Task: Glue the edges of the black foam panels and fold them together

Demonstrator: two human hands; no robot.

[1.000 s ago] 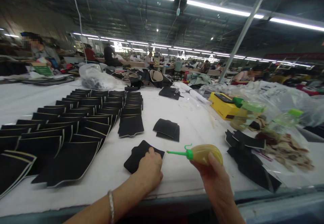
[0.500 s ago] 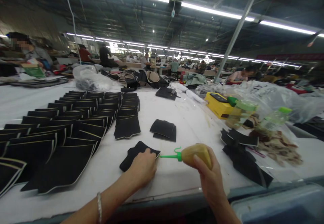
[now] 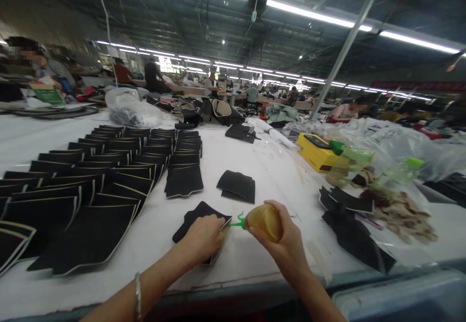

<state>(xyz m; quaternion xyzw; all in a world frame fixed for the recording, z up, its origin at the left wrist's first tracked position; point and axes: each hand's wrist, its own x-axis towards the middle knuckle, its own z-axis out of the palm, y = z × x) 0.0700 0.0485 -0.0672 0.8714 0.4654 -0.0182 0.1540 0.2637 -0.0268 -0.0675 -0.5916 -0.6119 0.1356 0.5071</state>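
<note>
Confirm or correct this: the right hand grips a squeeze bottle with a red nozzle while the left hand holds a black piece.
No: the head view shows the nozzle is green. The right hand grips the squeeze bottle while the left hand holds a black piece.

A narrow, silvery bracelet (image 3: 138, 297) circled the left forearm (image 3: 165, 268), pale and shiny, any finer pattern too small to make out. The left hand (image 3: 206, 235) and right hand (image 3: 287, 242) were bare, as was the right forearm (image 3: 309, 283).
</note>
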